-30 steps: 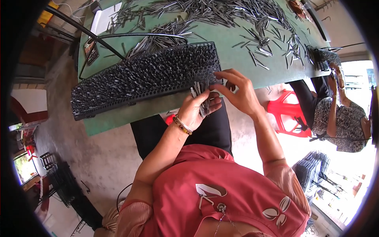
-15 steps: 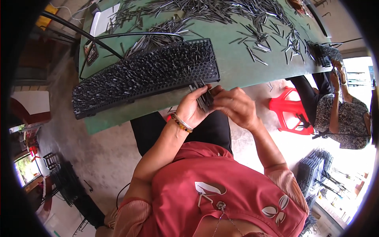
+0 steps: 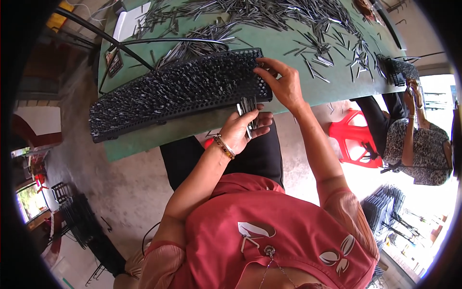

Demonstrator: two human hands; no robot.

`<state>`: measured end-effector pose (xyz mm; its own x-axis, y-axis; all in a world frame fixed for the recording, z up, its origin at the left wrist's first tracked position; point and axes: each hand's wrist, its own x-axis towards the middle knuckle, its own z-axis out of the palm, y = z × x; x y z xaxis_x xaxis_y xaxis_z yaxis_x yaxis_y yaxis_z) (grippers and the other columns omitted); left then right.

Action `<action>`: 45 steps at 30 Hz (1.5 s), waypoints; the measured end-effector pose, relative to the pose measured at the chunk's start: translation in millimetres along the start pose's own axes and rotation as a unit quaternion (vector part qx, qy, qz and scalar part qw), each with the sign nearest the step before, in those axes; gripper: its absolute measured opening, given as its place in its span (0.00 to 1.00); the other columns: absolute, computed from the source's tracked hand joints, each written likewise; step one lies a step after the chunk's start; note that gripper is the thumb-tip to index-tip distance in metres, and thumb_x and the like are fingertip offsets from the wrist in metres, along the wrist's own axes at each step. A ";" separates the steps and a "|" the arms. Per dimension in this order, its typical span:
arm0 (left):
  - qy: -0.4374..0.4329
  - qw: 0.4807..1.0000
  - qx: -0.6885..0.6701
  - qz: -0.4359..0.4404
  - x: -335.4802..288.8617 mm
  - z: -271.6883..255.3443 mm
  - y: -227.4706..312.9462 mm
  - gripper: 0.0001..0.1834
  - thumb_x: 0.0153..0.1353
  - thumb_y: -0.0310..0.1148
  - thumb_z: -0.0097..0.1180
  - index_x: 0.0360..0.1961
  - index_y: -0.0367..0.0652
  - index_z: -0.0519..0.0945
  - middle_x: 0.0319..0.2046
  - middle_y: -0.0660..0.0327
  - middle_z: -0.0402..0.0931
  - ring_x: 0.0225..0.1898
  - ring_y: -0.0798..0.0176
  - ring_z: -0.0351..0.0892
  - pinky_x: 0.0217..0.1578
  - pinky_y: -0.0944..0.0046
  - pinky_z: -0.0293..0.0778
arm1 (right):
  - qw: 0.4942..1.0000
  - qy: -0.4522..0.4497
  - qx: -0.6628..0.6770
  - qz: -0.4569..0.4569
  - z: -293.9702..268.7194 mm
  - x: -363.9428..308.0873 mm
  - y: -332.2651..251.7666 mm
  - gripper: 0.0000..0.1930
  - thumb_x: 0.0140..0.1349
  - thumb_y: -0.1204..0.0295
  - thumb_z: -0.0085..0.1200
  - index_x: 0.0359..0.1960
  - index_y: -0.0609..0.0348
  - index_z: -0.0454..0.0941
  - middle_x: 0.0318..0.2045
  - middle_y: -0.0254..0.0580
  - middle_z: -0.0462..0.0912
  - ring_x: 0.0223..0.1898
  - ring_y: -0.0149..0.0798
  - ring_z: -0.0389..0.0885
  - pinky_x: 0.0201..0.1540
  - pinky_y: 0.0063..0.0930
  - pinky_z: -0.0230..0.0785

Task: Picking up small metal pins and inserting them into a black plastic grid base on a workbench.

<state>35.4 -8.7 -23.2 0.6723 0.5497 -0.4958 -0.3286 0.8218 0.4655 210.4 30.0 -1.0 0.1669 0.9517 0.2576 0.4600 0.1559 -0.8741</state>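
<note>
A long black perforated tray [image 3: 159, 98] filled with thin metal pins lies on the green table [image 3: 144, 139]. My left hand [image 3: 243, 130], with a bracelet at the wrist, is closed around a small bundle of metal pins [image 3: 248, 108] just in front of the tray's right end. My right hand [image 3: 281, 84] rests its fingertips on the tray's right end, pinching something small that I cannot make out.
Several loose metal pins [image 3: 308, 33] are scattered across the far side of the table. A black hose [image 3: 159, 42] curves behind the tray. A seated person [image 3: 416, 139] works at the right beside a red plastic stool [image 3: 353, 139]. Stacked black trays [image 3: 385, 212] stand on the floor.
My right hand has left the bundle in my left hand and reached up to the tray's right end. My left hand has stayed near the table edge with the pins.
</note>
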 end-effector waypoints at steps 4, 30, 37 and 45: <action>0.001 1.000 -0.003 0.001 -1.2 -0.9 0.4 0.13 0.66 0.32 0.48 0.49 0.40 0.72 0.41 0.54 0.78 0.41 0.62 0.80 0.41 0.62 0.78 | 0.997 -0.027 -0.047 -0.051 -6.3 5.7 1.8 0.14 0.55 0.72 0.61 0.44 0.59 0.80 0.31 0.41 0.83 0.29 0.31 0.80 0.34 0.25 0.72; 0.006 1.000 0.016 0.009 -6.2 2.8 4.0 0.13 0.65 0.29 0.48 0.50 0.40 0.72 0.43 0.53 0.77 0.44 0.60 0.79 0.44 0.58 0.78 | 0.992 -0.093 0.003 -0.088 -9.0 13.9 8.9 0.14 0.55 0.76 0.60 0.44 0.60 0.79 0.33 0.42 0.82 0.32 0.31 0.79 0.38 0.23 0.71; 0.000 1.000 0.010 0.004 -5.0 0.5 1.6 0.13 0.65 0.29 0.48 0.50 0.40 0.71 0.44 0.53 0.77 0.45 0.59 0.78 0.45 0.57 0.78 | 0.976 -0.124 -0.059 -0.171 -13.9 20.5 6.6 0.12 0.55 0.75 0.59 0.42 0.59 0.80 0.34 0.42 0.82 0.35 0.39 0.80 0.40 0.29 0.72; -0.006 1.000 0.003 0.001 -4.3 -0.3 2.5 0.13 0.65 0.31 0.48 0.50 0.40 0.71 0.45 0.53 0.77 0.45 0.60 0.78 0.45 0.58 0.77 | 0.971 -0.151 -0.072 -0.172 -10.2 18.8 7.0 0.14 0.54 0.75 0.60 0.43 0.59 0.80 0.35 0.42 0.81 0.35 0.42 0.80 0.40 0.30 0.72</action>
<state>31.5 -9.0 -20.2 0.6794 0.5490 -0.4869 -0.3252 0.8200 0.4709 225.7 46.3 2.0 -0.2712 0.8870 0.3738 0.5635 0.4611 -0.6855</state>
